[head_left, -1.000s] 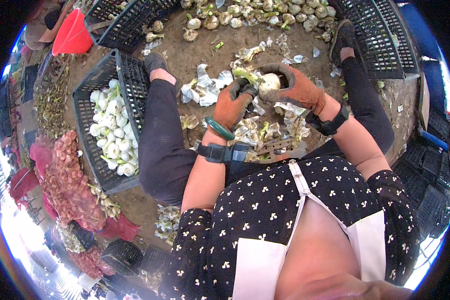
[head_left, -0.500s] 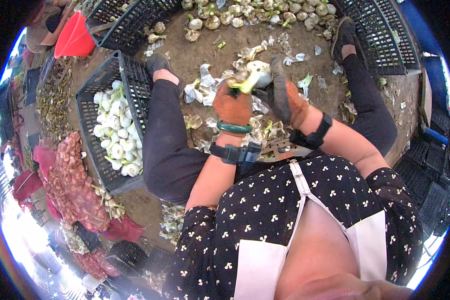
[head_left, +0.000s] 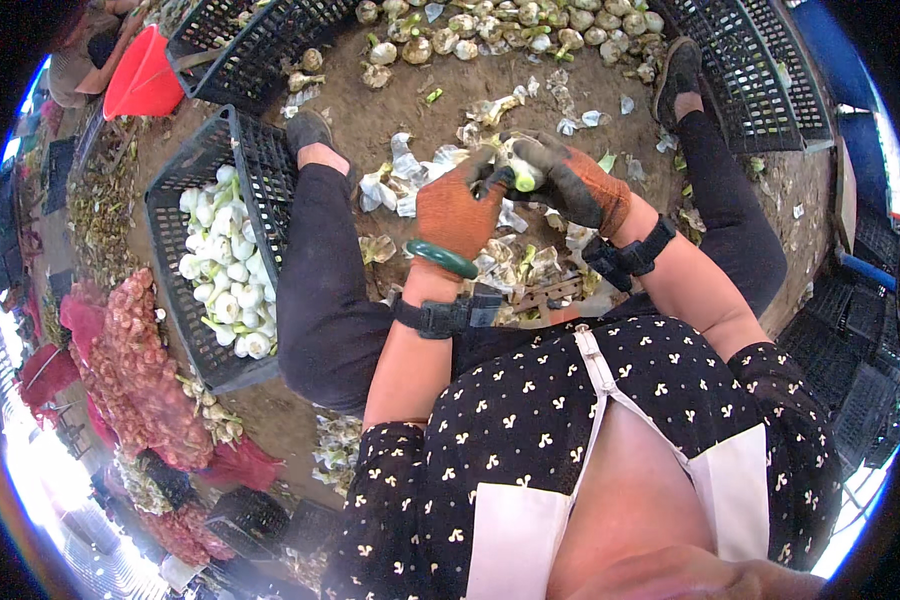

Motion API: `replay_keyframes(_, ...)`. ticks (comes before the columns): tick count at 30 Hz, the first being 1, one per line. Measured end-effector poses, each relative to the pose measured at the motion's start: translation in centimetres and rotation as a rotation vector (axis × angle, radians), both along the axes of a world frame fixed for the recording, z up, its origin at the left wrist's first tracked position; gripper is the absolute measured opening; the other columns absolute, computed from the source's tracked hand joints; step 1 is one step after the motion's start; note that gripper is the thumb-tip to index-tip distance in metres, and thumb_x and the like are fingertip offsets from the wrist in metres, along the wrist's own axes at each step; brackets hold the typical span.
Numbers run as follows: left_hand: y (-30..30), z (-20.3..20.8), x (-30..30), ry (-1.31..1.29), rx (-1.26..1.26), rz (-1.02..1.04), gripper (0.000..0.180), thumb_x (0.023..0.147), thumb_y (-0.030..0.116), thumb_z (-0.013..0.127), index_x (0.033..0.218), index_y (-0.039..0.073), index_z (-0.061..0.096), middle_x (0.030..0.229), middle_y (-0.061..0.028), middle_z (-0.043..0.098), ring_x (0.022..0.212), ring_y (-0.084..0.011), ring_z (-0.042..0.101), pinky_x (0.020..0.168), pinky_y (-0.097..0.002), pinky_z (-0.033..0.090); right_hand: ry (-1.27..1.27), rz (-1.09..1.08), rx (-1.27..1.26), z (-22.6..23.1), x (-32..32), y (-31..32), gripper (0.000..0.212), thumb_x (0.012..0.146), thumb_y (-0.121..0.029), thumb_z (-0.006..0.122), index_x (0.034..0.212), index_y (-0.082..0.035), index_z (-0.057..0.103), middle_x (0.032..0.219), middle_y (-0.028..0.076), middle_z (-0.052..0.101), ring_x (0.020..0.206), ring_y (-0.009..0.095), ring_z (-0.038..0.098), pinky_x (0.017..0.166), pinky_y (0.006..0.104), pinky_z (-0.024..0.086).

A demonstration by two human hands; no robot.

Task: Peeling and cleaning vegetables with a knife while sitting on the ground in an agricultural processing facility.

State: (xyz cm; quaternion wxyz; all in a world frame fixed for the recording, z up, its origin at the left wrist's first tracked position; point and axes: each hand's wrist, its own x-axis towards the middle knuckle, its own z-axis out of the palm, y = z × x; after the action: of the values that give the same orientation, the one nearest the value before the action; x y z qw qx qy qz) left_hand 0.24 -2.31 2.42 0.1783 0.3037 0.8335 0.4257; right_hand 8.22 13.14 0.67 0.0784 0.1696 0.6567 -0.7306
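Observation:
Between my two gloved hands is a garlic bulb (head_left: 522, 163) with a short green stem end turned toward me. My left hand (head_left: 462, 205), in an orange glove with dark fingertips, pinches it from the left near the stem. From the right, my right hand (head_left: 582, 185), in a matching glove, wraps its dark-coated fingers over the bulb. Part of the bulb is hidden under the fingers. Loose white garlic skins (head_left: 402, 180) lie on the dirt below my hands.
A black crate of cleaned white garlic (head_left: 235, 268) stands by my left leg. Untrimmed bulbs (head_left: 518, 22) are heaped ahead. More black crates (head_left: 745, 75) stand far left and right. A red bucket (head_left: 144, 78) and a net sack of garlic (head_left: 135, 370) are at left.
The bulb has turned, its stem end now pointing toward me. My right hand has closed over it, and both hands have come closer together.

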Motion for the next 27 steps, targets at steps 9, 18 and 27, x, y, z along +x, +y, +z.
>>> replay_keyframes(9,0.1,-0.7,-0.3,0.624,-0.081,-0.115,0.028,0.065,0.016,0.06,0.09,0.006,0.052,0.088,-0.0137,0.055,0.071,-0.029,0.057,0.058,-0.0374,0.047,-0.159,0.422,0.017,2.4,-0.9,1.9,0.041,0.068,-0.019,0.067,0.103,-0.004,0.054,0.087,0.003,0.06,0.077,0.012,0.054,0.071,0.0254,0.045)
replay_keyframes(18,0.3,-2.7,0.8,-0.201,-0.032,-0.1,0.059,0.068,0.029,0.065,0.113,-0.003,0.042,0.1,-0.0162,0.056,0.088,-0.0204,0.054,0.076,-0.0289,0.043,-0.062,0.179,0.267,1.5,-0.3,1.8,0.036,0.085,-0.034,0.044,0.103,-0.003,0.053,0.085,0.007,0.059,0.073,0.013,0.055,0.063,0.0257,0.046)
replay_keyframes(27,-0.5,-3.5,-0.2,-0.947,0.598,0.221,0.045,0.064,0.003,0.056,0.108,-0.004,0.047,0.094,-0.0103,0.058,0.083,-0.0174,0.056,0.074,-0.027,0.044,-0.326,0.595,0.789,0.6,-1.1,5.2,0.067,0.063,-0.022,0.065,0.123,-0.013,0.038,0.104,0.013,0.055,0.092,0.025,0.055,0.08,0.0344,0.043)
